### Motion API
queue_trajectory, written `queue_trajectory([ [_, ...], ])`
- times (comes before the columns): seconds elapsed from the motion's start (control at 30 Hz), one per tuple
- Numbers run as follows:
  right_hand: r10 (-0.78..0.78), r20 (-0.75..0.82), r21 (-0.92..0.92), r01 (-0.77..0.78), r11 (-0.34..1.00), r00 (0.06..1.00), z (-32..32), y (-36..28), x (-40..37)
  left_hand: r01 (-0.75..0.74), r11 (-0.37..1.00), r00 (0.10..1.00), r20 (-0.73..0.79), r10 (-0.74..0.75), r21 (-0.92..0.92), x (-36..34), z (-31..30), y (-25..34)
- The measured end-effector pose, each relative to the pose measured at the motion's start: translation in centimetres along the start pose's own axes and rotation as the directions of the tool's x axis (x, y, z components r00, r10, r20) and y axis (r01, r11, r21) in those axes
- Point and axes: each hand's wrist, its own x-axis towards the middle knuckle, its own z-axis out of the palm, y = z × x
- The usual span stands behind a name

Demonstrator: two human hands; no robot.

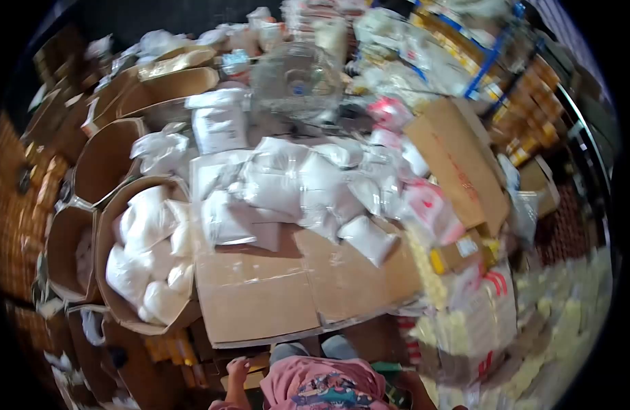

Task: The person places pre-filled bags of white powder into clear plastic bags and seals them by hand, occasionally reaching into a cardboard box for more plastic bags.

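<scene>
Left hand [238,367]: one, fingers curled closed, near the table's front edge
Right hand: out of view, fingers cannot be told
White packets [274,188]: one overlapping pile across one cardboard-covered table [260,301]
Cardboard bin [182,318]: one, left, holding at least five white bags [147,215]

Bags [274,195] white, cardboard sheet [260,294] under them plain brown. Shirt [322,372] pink with multicolour print. Tilted carton [451,160] brown with red markings, rack post [489,65] blue.

On my remote feed I log: round caged fan [296,80] at back; blue post [487,67] farther right; printed brown carton [458,164] nearer.
</scene>
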Motion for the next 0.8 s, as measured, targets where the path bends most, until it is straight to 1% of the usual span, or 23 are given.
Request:
queue_trajectory([
  [0.03, -0.078, 0.077, 0.062, 0.074, 0.995, 0.994, -1.4, 2.9, 3.0, -0.065, 0.990, 0.998, 0.018, 0.063, 0.124, -0.7, -0.4, -0.2],
  [0.07, 0.000, 0.102, 0.164, -0.017, 0.986, 0.995, 0.0, 1.0, 0.8, -0.185, 0.940, 0.982, 0.082, 0.168, 0.287, -0.9, -0.7, -0.5],
  [0.1, 0.027, 0.214, 0.311, -0.094, 0.946, 0.976, 0.7, -0.7, 0.9, -0.434, 0.734, 0.901, 0.268, 0.341, 0.523, -0.5, -0.4, -0.8],
  [0.13, 0.005, 0.370, 0.447, -0.182, 0.876, 0.929, 1.2, -2.7, 1.0, -0.659, 0.416, 0.747, 0.482, 0.458, 0.627, 0.1, 0.0, -1.1],
  [0.17, -0.043, 0.479, 0.513, -0.240, 0.824, 0.877, 1.8, -4.6, 1.7, -0.753, -0.141, 0.528, 0.718, 0.454, 0.643, -2.1, 3.1, 0.9],
  [0.2, -0.242, 0.392, 0.014, 0.257, 0.966, 0.888, 3.1, -9.1, 0.4, -0.779, -0.042, 0.546, 0.709, 0.447, 0.626, -4.8, 7.4, 2.7],
  [0.23, -0.430, 0.286, -0.573, 0.513, 0.639, 0.856, 4.6, -13.9, -1.2, -0.791, 0.057, 0.568, 0.697, 0.438, 0.610, -6.0, 10.5, 3.7],
  [0.27, -0.310, 0.130, -0.139, 0.327, 0.935, 0.942, 6.0, -18.5, -2.9, -0.763, 0.068, 0.599, 0.663, 0.448, 0.643, -4.1, 11.1, 2.8],
  [0.3, -0.120, 0.072, 0.357, 0.087, 0.930, 0.990, 6.6, -22.8, -3.4, -0.632, 0.506, 0.774, 0.511, 0.373, 0.587, -2.3, 12.1, 1.8],
  [0.33, -0.069, -0.013, 0.364, 0.069, 0.929, 0.998, 6.9, -25.6, -2.1, -0.393, 0.838, 0.903, 0.330, 0.275, 0.377, -0.5, 13.0, 0.8],
  [0.37, -0.015, -0.091, 0.369, 0.047, 0.928, 0.996, 7.0, -28.0, 0.1, -0.180, 0.941, 0.964, 0.241, 0.111, 0.286, -2.8, 17.2, 2.9],
  [0.4, -0.130, -0.142, 0.240, 0.161, 0.957, 0.981, 6.7, -30.5, 2.6, -0.088, 0.946, 0.970, 0.241, 0.011, 0.312, -6.2, 22.4, 5.7],
  [0.43, -0.248, -0.177, 0.101, 0.268, 0.958, 0.952, 6.5, -33.1, 4.9, -0.057, 0.936, 0.965, 0.258, -0.037, 0.347, -8.1, 25.8, 7.2],
  [0.47, -0.441, -0.245, -0.131, 0.421, 0.897, 0.863, 6.5, -36.0, 6.4, -0.049, 0.924, 0.961, 0.271, -0.060, 0.380, -9.5, 28.0, 8.4],
  [0.5, -0.623, -0.261, -0.364, 0.523, 0.771, 0.737, 6.9, -39.2, 7.8, -0.053, 0.911, 0.959, 0.274, -0.067, 0.409, -10.8, 30.0, 9.3],
  [0.53, -0.746, -0.331, -0.429, 0.612, 0.664, 0.578, 7.8, -43.5, 7.1, -0.098, 0.869, 0.955, 0.291, -0.055, 0.486, -11.3, 31.1, 10.0],
  [0.57, -0.836, -0.386, -0.501, 0.672, 0.545, 0.390, 8.2, -47.7, 6.5, -0.107, 0.864, 0.959, 0.280, -0.041, 0.491, -11.4, 31.5, 10.5],
  [0.63, -0.893, -0.376, -0.646, 0.620, 0.445, 0.248, 6.6, -53.4, 10.5, -0.126, 0.857, 0.965, 0.263, -0.012, 0.499, -11.6, 31.7, 11.3],
  [0.67, -0.866, -0.438, -0.651, 0.580, 0.490, 0.241, 6.0, -56.1, 11.8, -0.160, 0.862, 0.969, 0.241, 0.045, 0.482, -12.5, 32.3, 11.7],
  [0.7, -0.835, -0.500, -0.650, 0.537, 0.537, 0.230, 5.6, -58.4, 13.0, -0.138, 0.884, 0.966, 0.258, 0.021, 0.447, -12.3, 29.4, 11.4],
  [0.77, -0.735, -0.632, -0.652, 0.344, 0.676, 0.247, 5.5, -61.3, 17.5, 0.004, 0.930, 0.989, 0.135, -0.058, 0.368, -14.9, 30.1, 11.8],
  [0.8, -0.718, -0.633, -0.656, 0.291, 0.696, 0.290, 5.7, -61.7, 19.2, 0.048, 0.926, 0.993, 0.081, -0.084, 0.374, -15.3, 30.4, 11.7],
])
